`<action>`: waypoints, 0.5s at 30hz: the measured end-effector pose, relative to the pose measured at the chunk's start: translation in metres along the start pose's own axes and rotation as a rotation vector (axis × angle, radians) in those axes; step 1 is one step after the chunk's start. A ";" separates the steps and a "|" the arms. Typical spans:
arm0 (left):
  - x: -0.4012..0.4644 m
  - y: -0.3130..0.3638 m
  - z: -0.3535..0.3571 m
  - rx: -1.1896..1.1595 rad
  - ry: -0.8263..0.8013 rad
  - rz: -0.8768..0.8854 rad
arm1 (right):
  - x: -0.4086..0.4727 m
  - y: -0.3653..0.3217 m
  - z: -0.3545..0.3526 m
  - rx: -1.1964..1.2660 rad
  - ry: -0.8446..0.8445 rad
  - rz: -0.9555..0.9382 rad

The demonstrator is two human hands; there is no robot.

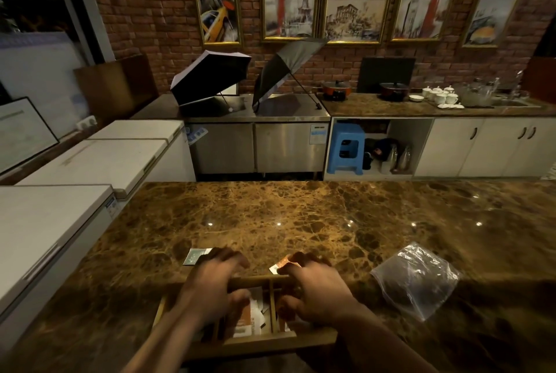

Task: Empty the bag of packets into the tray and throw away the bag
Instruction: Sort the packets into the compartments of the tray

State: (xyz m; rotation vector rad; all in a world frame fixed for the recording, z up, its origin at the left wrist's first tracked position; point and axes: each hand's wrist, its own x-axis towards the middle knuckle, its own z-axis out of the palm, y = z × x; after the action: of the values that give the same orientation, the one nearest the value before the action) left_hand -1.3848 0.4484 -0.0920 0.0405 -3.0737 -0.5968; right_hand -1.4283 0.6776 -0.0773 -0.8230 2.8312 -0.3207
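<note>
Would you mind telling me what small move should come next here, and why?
Probably drop the orange packet pinched by the right hand into the wooden tray, since it is still over the far rim. The green packet under the left hand also lies outside, and the plastic bag looks empty.

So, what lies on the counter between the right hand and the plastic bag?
Nothing: in the head view, only bare marble counter separates the right hand from the clear plastic bag lying flat to its right.

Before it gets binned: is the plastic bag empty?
Looks empty: the plastic bag lies flat on the counter, nothing visible through it.
</note>
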 end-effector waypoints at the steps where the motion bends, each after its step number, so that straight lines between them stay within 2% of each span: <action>1: -0.001 0.001 0.002 0.006 0.005 0.016 | -0.001 -0.001 0.004 -0.008 -0.002 -0.014; 6: -0.010 -0.002 0.016 0.062 -0.119 0.108 | -0.008 0.003 0.027 0.026 -0.001 -0.026; 10: -0.015 -0.006 0.023 0.070 -0.114 0.106 | -0.011 0.007 0.033 0.003 0.063 -0.029; 15: -0.012 -0.008 0.021 0.040 -0.131 0.073 | -0.007 0.007 0.030 0.055 0.038 0.020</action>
State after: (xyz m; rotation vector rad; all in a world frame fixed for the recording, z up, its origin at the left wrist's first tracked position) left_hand -1.3730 0.4489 -0.1149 -0.1151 -3.1962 -0.5567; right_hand -1.4192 0.6826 -0.1068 -0.7859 2.8494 -0.4129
